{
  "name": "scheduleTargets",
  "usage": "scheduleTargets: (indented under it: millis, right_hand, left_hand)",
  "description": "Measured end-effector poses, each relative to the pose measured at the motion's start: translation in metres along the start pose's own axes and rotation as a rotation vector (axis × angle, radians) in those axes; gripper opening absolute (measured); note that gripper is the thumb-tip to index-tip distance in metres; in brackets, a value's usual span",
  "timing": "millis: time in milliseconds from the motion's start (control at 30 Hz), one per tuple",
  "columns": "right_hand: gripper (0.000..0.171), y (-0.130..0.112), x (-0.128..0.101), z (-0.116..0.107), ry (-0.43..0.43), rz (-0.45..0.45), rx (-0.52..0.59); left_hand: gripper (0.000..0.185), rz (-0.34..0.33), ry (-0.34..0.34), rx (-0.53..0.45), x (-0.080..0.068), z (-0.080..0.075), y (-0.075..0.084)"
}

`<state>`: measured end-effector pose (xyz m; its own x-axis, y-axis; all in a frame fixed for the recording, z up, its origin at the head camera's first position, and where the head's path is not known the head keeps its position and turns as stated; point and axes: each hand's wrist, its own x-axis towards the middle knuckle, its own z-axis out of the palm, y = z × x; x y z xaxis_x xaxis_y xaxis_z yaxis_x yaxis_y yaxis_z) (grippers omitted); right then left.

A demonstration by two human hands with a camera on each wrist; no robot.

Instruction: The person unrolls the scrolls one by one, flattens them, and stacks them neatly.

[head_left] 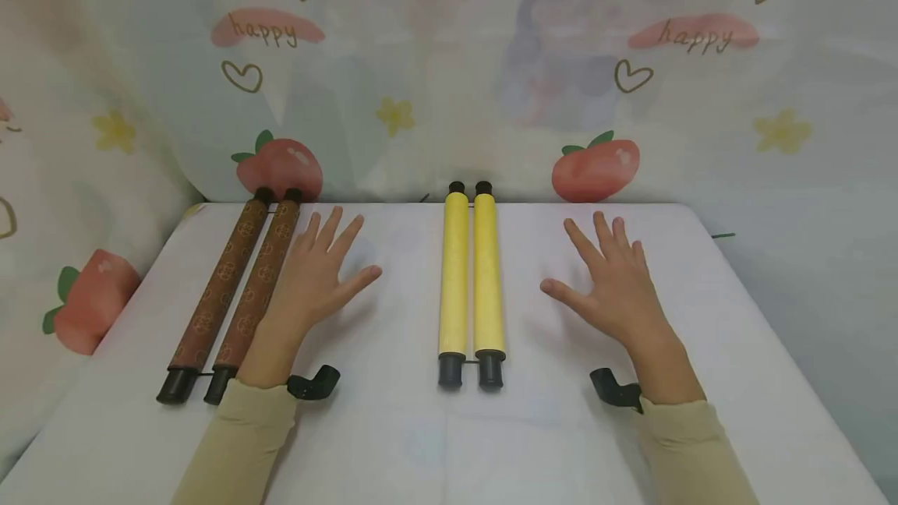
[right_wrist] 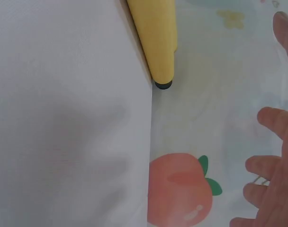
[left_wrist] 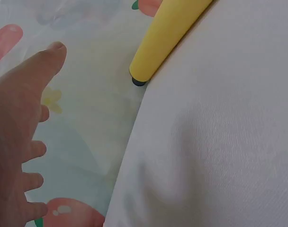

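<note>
Only the head view takes in the whole scene: a broad bench (head_left: pixel 421 427) under a smooth white cloth, backed by a soft hanging curtain (head_left: pixel 491 84) printed with red fruit, hearts and yellow flowers. The wrist views show only a strip of that cloth, a piece of the curtain and one yellow tube end.

On the bench lie two pairs of long, round rolls with black end caps, each pair side by side and pointing away from the person. The brown patterned pair (head_left: pixel 235 294) lies at the left, its matte surface stamped with round motifs. The plain yellow pair (head_left: pixel 471 275) lies in the middle, between the hands; its far end and dark cap show close up in the left wrist view (left_wrist: pixel 165 40) and the right wrist view (right_wrist: pixel 158 42).

The left hand (head_left: pixel 316 275) is flat over the cloth, grip spread, just beside the brown pair. The right hand (head_left: pixel 610 287) is spread likewise, right of the yellow pair and apart from it. Neither holds anything.

Small black curved camera mounts (head_left: pixel 313 384) sit at each beige sleeve cuff.
</note>
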<state>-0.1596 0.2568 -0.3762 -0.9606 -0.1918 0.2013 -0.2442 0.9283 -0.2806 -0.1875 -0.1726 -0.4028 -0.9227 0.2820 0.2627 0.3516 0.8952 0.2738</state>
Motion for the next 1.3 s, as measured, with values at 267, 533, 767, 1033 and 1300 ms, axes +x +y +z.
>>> scheduleTargets:
  millis: [267, 533, 767, 1033, 1300]
  right_hand:
    - [0.086, -0.018, 0.006, 0.001, -0.024, -0.151, 0.116]
    - [0.082, -0.055, 0.007, 0.015, -0.14, -0.443, 0.042]
    - [0.079, -0.062, -0.007, 0.031, -0.23, -0.584, 0.033]
    - [0.077, -0.053, -0.023, 0.03, -0.306, -0.565, 0.117]
    - [0.065, -0.051, -0.035, 0.034, -0.319, -0.602, 0.136]
  left_hand:
    - [0.081, 0.216, 0.038, -0.009, 0.004, -0.001, 0.031]
    - [0.073, 0.459, -0.093, -0.031, -0.006, 0.01, 0.068]
    - [0.066, 0.594, -0.23, 0.029, -0.018, 0.028, 0.076]
    - [0.056, 0.577, -0.339, 0.041, -0.025, 0.029, 0.083]
    - [0.053, 0.566, -0.364, 0.043, -0.037, 0.028, 0.086]
